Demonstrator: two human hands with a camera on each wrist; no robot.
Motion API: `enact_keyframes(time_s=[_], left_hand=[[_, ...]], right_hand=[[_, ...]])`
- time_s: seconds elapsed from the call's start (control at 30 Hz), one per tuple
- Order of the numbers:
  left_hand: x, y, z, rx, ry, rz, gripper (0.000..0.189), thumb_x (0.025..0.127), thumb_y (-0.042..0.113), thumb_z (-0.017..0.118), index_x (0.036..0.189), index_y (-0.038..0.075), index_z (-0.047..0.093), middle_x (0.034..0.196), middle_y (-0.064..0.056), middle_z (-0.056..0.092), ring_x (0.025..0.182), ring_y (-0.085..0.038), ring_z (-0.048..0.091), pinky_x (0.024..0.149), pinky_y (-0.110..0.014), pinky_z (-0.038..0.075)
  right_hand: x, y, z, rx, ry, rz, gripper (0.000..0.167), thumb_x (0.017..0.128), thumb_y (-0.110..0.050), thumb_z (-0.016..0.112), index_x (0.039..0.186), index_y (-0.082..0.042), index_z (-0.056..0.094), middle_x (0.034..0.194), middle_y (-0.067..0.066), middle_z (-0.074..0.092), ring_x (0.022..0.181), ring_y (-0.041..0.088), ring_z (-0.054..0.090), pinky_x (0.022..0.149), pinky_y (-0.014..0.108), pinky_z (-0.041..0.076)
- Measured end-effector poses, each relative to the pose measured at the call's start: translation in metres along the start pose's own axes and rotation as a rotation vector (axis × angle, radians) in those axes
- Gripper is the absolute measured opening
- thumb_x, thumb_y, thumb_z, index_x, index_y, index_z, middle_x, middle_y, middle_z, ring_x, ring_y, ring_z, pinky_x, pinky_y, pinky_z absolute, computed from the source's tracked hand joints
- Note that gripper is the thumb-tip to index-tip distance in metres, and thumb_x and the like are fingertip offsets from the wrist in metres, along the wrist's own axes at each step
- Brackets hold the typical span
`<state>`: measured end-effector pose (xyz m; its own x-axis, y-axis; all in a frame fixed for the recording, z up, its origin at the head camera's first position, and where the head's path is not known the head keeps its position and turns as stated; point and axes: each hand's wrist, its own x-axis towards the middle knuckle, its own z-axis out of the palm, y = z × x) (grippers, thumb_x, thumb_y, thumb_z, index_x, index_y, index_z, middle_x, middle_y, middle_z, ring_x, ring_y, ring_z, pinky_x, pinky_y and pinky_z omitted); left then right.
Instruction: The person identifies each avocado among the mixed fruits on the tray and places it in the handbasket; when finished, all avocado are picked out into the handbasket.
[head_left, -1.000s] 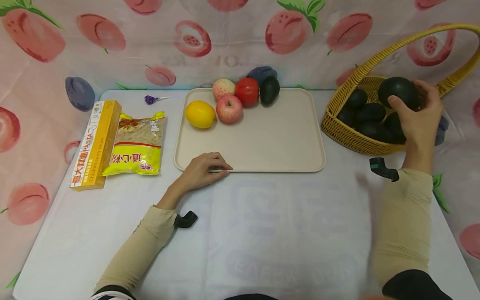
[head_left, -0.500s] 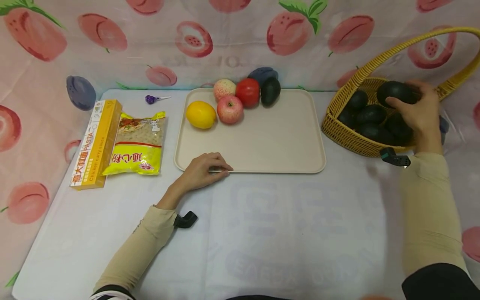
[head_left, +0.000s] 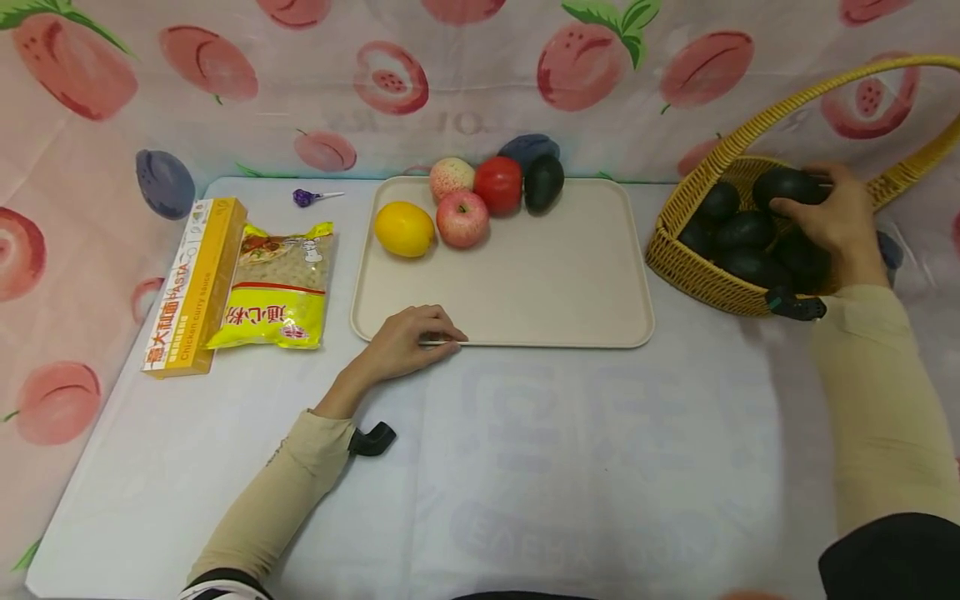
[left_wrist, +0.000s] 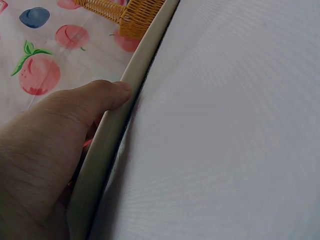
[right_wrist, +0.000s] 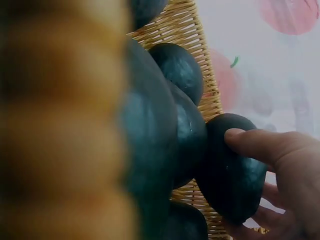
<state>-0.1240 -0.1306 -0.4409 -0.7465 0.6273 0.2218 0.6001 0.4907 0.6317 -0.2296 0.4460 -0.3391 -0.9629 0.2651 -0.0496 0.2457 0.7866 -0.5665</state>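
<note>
At the right, my right hand [head_left: 846,218] holds a dark green avocado [head_left: 786,186] at the back right of a yellow wicker basket [head_left: 686,273]. The right wrist view shows the thumb [right_wrist: 255,142] pressed on this avocado, with fingers around its far side; it leans against the others. Several more avocados [head_left: 744,230] fill the basket. My left hand [head_left: 405,343] pinches the front rim of a beige tray [head_left: 555,283], its thumb [left_wrist: 112,95] along the outer edge. A lemon [head_left: 405,229], a pink apple [head_left: 462,218] and another avocado [head_left: 543,183] lie on the tray.
A speckled peach [head_left: 452,178] and a red round fruit [head_left: 498,185] share the tray's back left. Left of it lie a pasta bag [head_left: 279,287], a yellow pasta box [head_left: 197,287] and a purple lollipop [head_left: 304,198]. The basket's tall handle [head_left: 795,100] arches over the right side.
My right hand has lowered the avocado slightly, down among the others in the basket, while its forearm swung to the right. The left hand has stayed on the tray rim.
</note>
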Motion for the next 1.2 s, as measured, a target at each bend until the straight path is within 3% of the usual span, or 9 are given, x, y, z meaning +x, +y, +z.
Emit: enact_keyframes(time_s=[0.23, 0.43, 0.6, 0.73, 0.97, 1.1, 1.2], left_hand=[[0.000, 0.000, 0.000, -0.001, 0.007, -0.007, 0.013, 0.087, 0.028, 0.069, 0.099, 0.028, 0.073, 0.092, 0.015, 0.063, 0.083, -0.003, 0.055, 0.074, -0.026, 0.042], [-0.001, 0.000, 0.000, -0.007, 0.003, -0.014, 0.013, 0.087, 0.028, 0.069, 0.100, 0.028, 0.073, 0.092, 0.015, 0.063, 0.083, -0.003, 0.055, 0.073, -0.025, 0.042], [-0.001, 0.000, 0.000, -0.008, -0.003, -0.020, 0.014, 0.087, 0.028, 0.068, 0.100, 0.028, 0.073, 0.093, 0.015, 0.063, 0.084, -0.003, 0.055, 0.074, -0.026, 0.042], [0.000, 0.000, -0.001, -0.006, -0.006, -0.018, 0.014, 0.087, 0.028, 0.068, 0.100, 0.028, 0.073, 0.092, 0.015, 0.063, 0.083, -0.004, 0.054, 0.073, -0.026, 0.042], [0.000, -0.001, 0.000, 0.001, -0.009, -0.011, 0.014, 0.088, 0.028, 0.068, 0.100, 0.028, 0.073, 0.092, 0.015, 0.063, 0.082, -0.003, 0.053, 0.072, -0.025, 0.042], [-0.001, -0.002, 0.001, 0.004, -0.011, -0.005, 0.014, 0.088, 0.029, 0.068, 0.100, 0.028, 0.073, 0.092, 0.015, 0.063, 0.081, -0.003, 0.053, 0.072, -0.025, 0.041], [-0.001, -0.001, 0.000, 0.005, -0.015, -0.010, 0.014, 0.088, 0.029, 0.067, 0.100, 0.028, 0.073, 0.092, 0.015, 0.063, 0.081, -0.003, 0.053, 0.072, -0.025, 0.042]], right_hand=[[0.006, 0.001, -0.005, -0.102, -0.136, -0.084, 0.073, 0.089, -0.036, 0.058, 0.143, 0.003, 0.029, 0.142, 0.035, 0.031, 0.127, 0.052, 0.029, 0.106, 0.063, 0.020], [0.010, 0.002, -0.005, -0.153, -0.224, -0.092, 0.074, 0.090, -0.037, 0.058, 0.143, 0.006, 0.027, 0.139, 0.039, 0.030, 0.123, 0.055, 0.028, 0.102, 0.068, 0.021], [0.012, 0.004, -0.003, -0.178, -0.248, -0.162, 0.064, 0.093, -0.029, 0.053, 0.139, 0.010, 0.031, 0.134, 0.040, 0.034, 0.120, 0.055, 0.033, 0.100, 0.066, 0.024], [0.011, 0.008, -0.002, -0.175, -0.255, -0.177, 0.058, 0.095, -0.025, 0.049, 0.138, 0.009, 0.032, 0.134, 0.038, 0.037, 0.119, 0.054, 0.036, 0.100, 0.063, 0.026], [0.005, 0.013, -0.001, -0.129, -0.230, -0.133, 0.063, 0.095, -0.033, 0.049, 0.141, 0.005, 0.031, 0.137, 0.036, 0.036, 0.122, 0.053, 0.035, 0.102, 0.063, 0.025], [-0.003, 0.014, 0.000, -0.077, -0.183, -0.091, 0.065, 0.094, -0.040, 0.050, 0.144, -0.003, 0.034, 0.145, 0.026, 0.036, 0.130, 0.047, 0.033, 0.107, 0.059, 0.024], [-0.009, 0.012, 0.003, -0.042, -0.123, -0.080, 0.061, 0.092, -0.042, 0.052, 0.143, -0.012, 0.039, 0.144, 0.009, 0.042, 0.134, 0.037, 0.035, 0.111, 0.052, 0.026]])
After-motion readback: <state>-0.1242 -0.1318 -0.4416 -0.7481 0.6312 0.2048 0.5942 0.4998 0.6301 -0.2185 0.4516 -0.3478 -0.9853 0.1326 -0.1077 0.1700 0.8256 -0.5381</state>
